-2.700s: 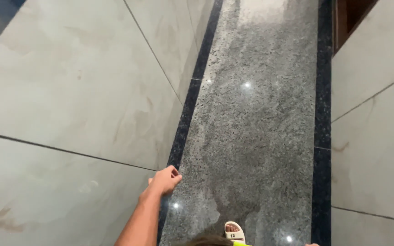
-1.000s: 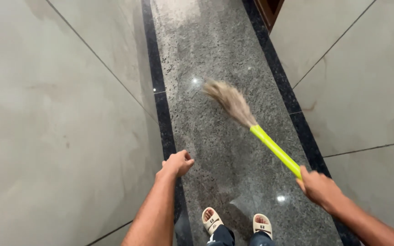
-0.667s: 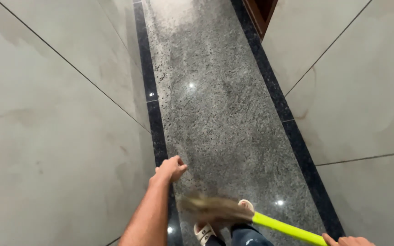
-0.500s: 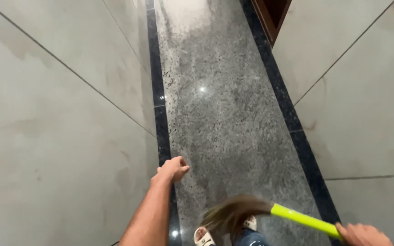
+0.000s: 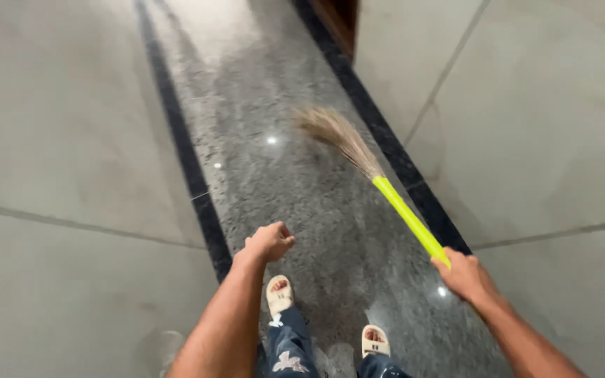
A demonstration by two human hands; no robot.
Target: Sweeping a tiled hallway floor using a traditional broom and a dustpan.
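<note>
Granite floor [image 5: 302, 210]: speckled strip under the bristles.
Broom [image 5: 376, 185]: long axis toward 11 o'clock from right hand [image 5: 465, 275], which clasps its handle.
Left hand [image 5: 269, 241]: loosely curled, empty.

I'm seeing a broom [image 5: 379, 185] whose handle is looking like smooth, glossy plastic in bright yellow-green, while its head at 11 o'clock from the handle is showing dry, wispy straw-like fibres. The speckled grey floor strip [image 5: 274, 175] is gleaming like polished stone, throwing back light spots. The pale tiles [image 5: 57, 140] at 9 o'clock are appearing smooth with a softer sheen. The sandals [image 5: 279, 294] are looking matt.
</note>
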